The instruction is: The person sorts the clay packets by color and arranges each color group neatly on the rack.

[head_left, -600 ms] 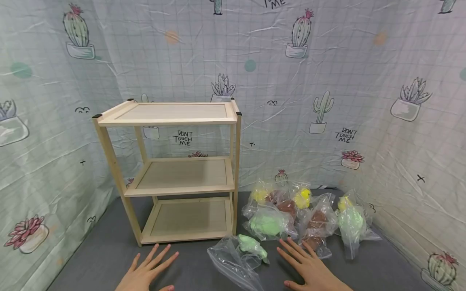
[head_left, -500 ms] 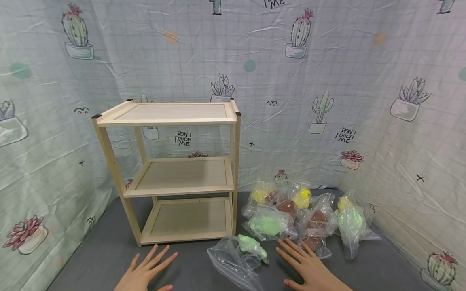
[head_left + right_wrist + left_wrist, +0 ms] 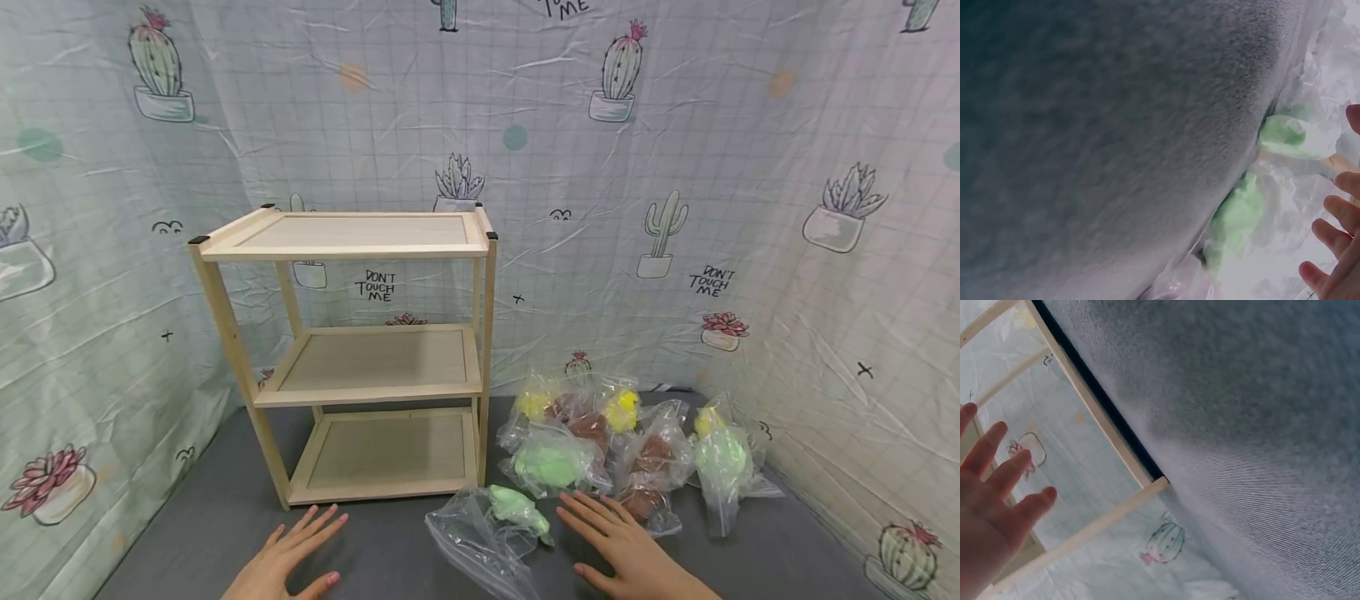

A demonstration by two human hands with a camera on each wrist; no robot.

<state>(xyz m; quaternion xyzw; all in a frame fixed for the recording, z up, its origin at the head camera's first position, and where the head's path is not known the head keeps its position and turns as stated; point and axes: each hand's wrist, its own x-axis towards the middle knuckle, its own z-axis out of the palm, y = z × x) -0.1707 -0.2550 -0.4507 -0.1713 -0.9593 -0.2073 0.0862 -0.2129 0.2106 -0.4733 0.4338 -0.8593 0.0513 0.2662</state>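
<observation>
My left hand [image 3: 281, 557] is held with fingers extended in front of the shelf's lower left corner, holding nothing. In the left wrist view the same hand [image 3: 997, 500] shows its spread fingers, with the wooden shelf frame beyond. My right hand [image 3: 630, 546], also with extended fingers and nothing held, is just right of a light green lump [image 3: 519, 510] in a crumpled clear plastic bag [image 3: 476, 540]. Green items [image 3: 1235, 219] in clear plastic lie beside the fingers in the right wrist view.
A three-tier wooden shelf [image 3: 378, 393] stands on the grey surface [image 3: 397, 550] at the left. Several clear bags holding green [image 3: 551, 465], brown [image 3: 654, 454] and yellow [image 3: 622, 408] items are heaped at the right. A cactus-print cloth [image 3: 570, 183] encloses the back and sides.
Both hands have shifted slightly to the left and their fingers have drawn a little closer together. The shelf and bags stay where they were.
</observation>
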